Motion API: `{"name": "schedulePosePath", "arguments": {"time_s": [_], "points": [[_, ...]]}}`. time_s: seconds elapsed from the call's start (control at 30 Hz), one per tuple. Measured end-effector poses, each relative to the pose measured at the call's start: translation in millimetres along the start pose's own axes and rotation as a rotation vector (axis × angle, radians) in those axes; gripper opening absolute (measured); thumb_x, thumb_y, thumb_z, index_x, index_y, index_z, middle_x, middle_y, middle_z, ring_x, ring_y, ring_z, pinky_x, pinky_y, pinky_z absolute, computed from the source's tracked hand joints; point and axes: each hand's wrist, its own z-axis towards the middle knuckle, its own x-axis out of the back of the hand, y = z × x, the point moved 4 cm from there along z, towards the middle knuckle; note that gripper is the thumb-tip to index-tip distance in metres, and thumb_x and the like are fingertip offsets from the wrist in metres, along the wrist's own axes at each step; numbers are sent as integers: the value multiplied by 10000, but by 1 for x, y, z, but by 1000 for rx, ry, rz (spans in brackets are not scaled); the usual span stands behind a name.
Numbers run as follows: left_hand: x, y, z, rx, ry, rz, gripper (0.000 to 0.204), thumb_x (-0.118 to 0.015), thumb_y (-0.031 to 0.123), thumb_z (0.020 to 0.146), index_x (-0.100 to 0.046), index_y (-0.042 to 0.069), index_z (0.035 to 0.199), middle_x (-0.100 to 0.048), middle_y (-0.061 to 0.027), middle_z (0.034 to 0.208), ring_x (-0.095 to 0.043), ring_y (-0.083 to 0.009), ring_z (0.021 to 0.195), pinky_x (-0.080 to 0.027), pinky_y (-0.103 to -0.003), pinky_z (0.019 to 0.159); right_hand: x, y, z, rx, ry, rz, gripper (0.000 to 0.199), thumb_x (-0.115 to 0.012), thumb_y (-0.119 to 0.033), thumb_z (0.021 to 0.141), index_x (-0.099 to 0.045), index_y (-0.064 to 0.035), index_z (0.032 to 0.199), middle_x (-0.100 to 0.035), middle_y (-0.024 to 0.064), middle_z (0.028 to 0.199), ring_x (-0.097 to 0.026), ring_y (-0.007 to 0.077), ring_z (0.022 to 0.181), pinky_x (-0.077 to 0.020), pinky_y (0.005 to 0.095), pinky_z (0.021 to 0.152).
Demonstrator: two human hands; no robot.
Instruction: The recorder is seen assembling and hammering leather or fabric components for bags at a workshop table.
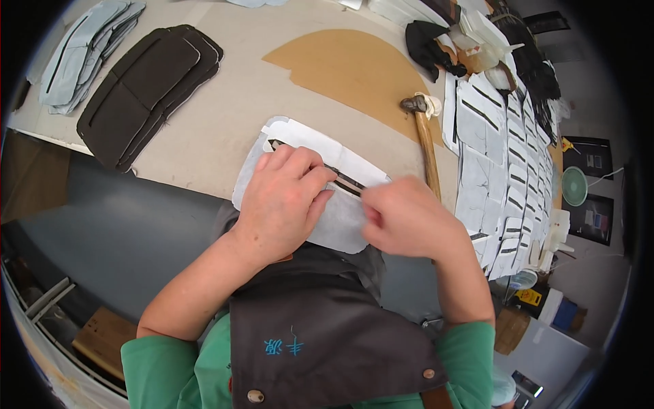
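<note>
A pale fabric piece [337, 221] with rounded corners lies at the table's front edge, partly over my lap. A dark slit [347, 183] with a narrow strip along it crosses its upper part. My left hand [283, 198] presses on the piece with bent fingers, thumb and forefinger gripping by the slit. At the slit's right end, my right hand [410, 215] is closed in a fist-like pinch and smeared by motion. What sits between its fingers is hidden.
A hammer [427, 143] lies right of the piece, beside a tan card sheet [347, 71]. Dark panels [146, 88] and pale panels [85, 51] are stacked at the left. Many slit pieces [480, 170] cover the right side, with a plastic bottle [480, 58] behind.
</note>
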Motion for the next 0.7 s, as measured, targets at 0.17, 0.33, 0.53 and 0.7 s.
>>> {"name": "schedulePosePath", "arguments": {"time_s": [0.17,0.33,0.53,0.7], "points": [[2,-5,-5,8,2,-9,308,-816,54,785,-725,78,1078,-627,-66,1062,-592,-290,991,-450,-408,844,1,23,-43,-66,40,634,123,-680,33,772,-693,-4,888,-677,64,732,-639,174,641,-529,301,646],[5,-3,-2,-12,12,-29,348,-828,56,772,-712,67,1099,-626,-76,1083,-594,-302,997,-454,-405,854,-14,31,-42,-76,286,679,263,-675,86,821,-706,5,1070,-712,16,880,-623,111,743,-529,263,718],[8,-1,-5,3,21,45,390,-864,103,752,-712,86,1111,-621,-66,1109,-589,-283,1053,-438,-398,883,-30,3,-2,-53,561,655,390,-722,61,858,-667,-60,1225,-693,64,1090,-638,181,909,-538,300,812],[8,-4,-7,23,-5,17,367,-860,133,772,-717,102,1109,-622,-53,1115,-577,-272,1031,-431,-416,893,-37,-6,7,-74,586,646,395,-698,69,868,-660,-57,1241,-705,79,1099,-663,196,949,-552,336,831]]}}
